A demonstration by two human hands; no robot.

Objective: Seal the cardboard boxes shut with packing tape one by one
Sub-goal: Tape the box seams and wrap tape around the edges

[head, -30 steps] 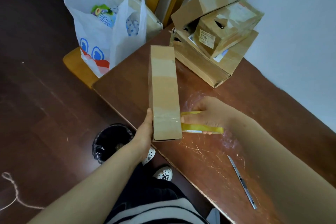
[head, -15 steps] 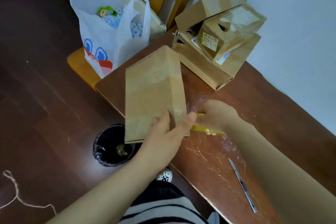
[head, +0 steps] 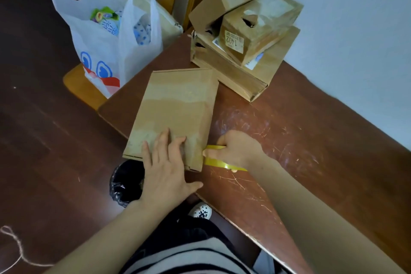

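A flat brown cardboard box [head: 175,109] lies on the dark wooden table [head: 289,140], its near end sticking out past the table's edge. My left hand [head: 166,169] presses flat on the box's near end with straight fingers. My right hand [head: 238,151] grips a yellow roll of packing tape [head: 222,163] right beside the box's near right corner, with the tape reaching the box's side. Bands of clear tape show across the box's top.
A stack of opened cardboard boxes [head: 242,35] sits at the table's far end against the white wall. A white plastic bag [head: 106,35] stands on a wooden chair [head: 84,87]. A black-lined bin [head: 124,182] is on the floor below the table's edge.
The box stood on its narrow side a second ago; it has been tipped over to the left and now lies flat. My left hand moved from its end onto its top.
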